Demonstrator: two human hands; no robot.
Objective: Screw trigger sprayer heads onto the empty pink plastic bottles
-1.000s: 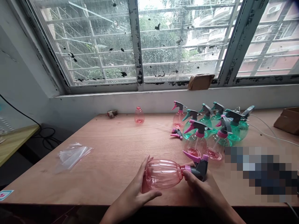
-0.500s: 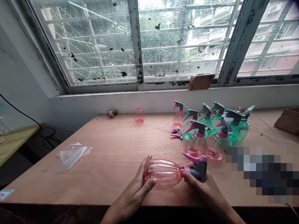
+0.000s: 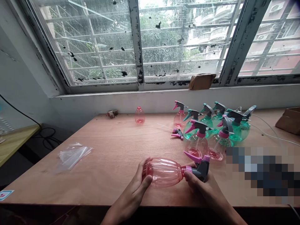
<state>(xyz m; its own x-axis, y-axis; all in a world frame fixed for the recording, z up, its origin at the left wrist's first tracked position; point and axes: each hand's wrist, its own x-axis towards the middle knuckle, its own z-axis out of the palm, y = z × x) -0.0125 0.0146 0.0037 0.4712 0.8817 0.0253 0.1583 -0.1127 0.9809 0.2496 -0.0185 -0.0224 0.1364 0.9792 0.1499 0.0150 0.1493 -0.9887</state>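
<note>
Pink plastic spray bottle (image 3: 164, 172), held on its side over the plywood table (image 3: 98, 184) near the front edge. Left hand (image 3: 132, 190): fingers together, wrapped around the body. Right hand (image 3: 202, 190): fingers clamped at the grey trigger head (image 3: 202, 170). Also: clear plastic bag (image 3: 72, 157), headless pink bottle (image 3: 139, 115), upright spray bottles (image 3: 235, 132), barred window (image 3: 93, 40).

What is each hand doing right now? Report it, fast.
Left hand: closed, holding the body of a pink plastic spray bottle.
Right hand: closed, holding the bottle's grey trigger head.
</note>
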